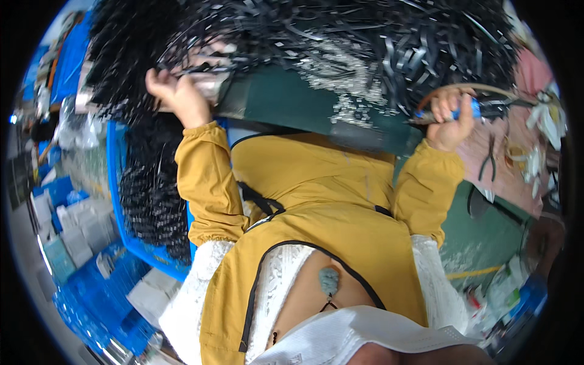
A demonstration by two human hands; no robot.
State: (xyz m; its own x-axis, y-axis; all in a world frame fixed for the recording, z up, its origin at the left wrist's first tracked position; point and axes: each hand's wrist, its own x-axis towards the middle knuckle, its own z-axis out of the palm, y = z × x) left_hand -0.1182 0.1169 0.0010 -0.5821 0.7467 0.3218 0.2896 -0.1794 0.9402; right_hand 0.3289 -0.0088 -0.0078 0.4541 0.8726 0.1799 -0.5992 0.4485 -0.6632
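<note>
My left hand (180, 100) is raised at the left edge of the dark green work surface (274, 97). Its fingers look apart and somewhat blurred, with nothing visible in them, close to a large heap of thin black strips (243, 30). At the right, my right hand (450, 121) is closed around a tool with a blue grip (467, 109) and a dark narrow end pointing left. The tool's exact kind is hard to make out. Many tiny silvery pieces (350, 76) lie scattered on the surface between the hands, against the heap.
A blue crate (114, 176) full of black strips stands at my left. A brown hose (486, 88) arches beside my right hand. Dark-handled pliers (488, 159) rest on a pink cloth (471, 152) at the right. White boxes (79, 225) and blue bins lie farther left.
</note>
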